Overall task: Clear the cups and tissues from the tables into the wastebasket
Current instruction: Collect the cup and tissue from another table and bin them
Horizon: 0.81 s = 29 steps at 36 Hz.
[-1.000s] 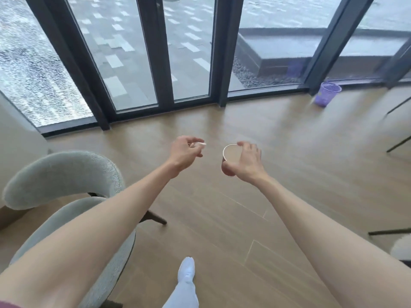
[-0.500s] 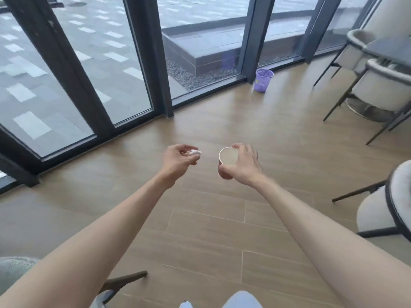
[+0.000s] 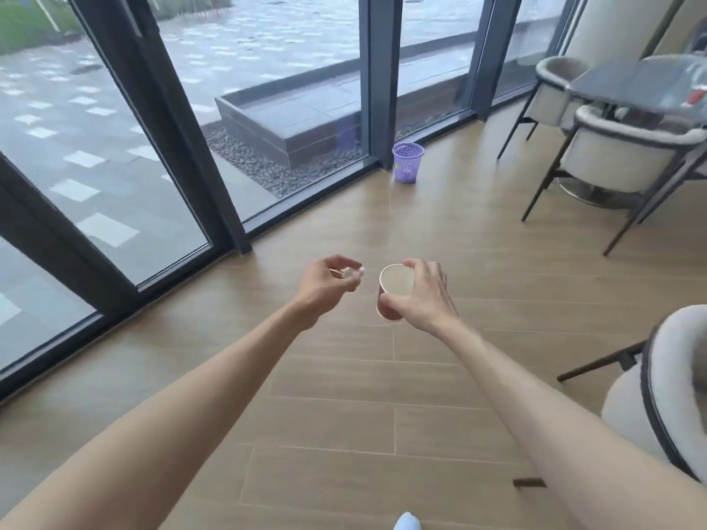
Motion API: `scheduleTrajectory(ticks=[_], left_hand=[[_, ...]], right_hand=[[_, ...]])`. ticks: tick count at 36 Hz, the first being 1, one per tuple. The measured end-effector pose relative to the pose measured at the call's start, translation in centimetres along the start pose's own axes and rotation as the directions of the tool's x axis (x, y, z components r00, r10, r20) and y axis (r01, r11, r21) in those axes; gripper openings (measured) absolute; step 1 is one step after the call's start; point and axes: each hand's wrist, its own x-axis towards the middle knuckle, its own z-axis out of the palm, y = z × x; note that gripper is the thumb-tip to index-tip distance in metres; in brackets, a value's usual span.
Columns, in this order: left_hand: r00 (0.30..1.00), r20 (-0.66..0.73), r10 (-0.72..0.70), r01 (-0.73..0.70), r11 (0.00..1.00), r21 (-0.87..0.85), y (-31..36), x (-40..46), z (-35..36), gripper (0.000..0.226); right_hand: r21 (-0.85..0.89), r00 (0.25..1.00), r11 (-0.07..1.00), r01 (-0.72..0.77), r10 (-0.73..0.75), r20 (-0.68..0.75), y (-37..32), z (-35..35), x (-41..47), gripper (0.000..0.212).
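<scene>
Your right hand (image 3: 424,296) grips the paper cup (image 3: 394,292) at frame center: fingers (image 3: 428,271) curl over the far rim, thumb on the near side, mouth tilted toward you. Your left hand (image 3: 325,285), just left of the cup and not touching it, pinches a small white tissue (image 3: 350,273) between thumb and curled fingertips. The purple wastebasket (image 3: 407,162) stands on the floor (image 3: 344,395) by the window, upper center, well apart from both hands. Tabletop (image 3: 631,84) upper right, chairs around it.

Bare forearms (image 3: 237,380), no sleeves; white shoe toe (image 3: 408,522)
</scene>
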Motion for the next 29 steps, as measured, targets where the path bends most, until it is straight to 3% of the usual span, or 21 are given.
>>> scheduleTrajectory(ticks=[12,29], left_hand=[[0.993,0.073,0.093,-0.095,0.995,0.029,7.2,18.5,10.0,0.024],[0.966,0.207,0.155,-0.147,0.988,-0.053,15.3,53.5,23.3,0.013]], right_hand=[[-0.040,0.998,0.998,-0.052,0.050,-0.041,7.1,-9.9,16.9,0.080],[-0.080,0.983,0.988,-0.130,0.118,-0.142,13.7,-19.2,50.3,0.080]])
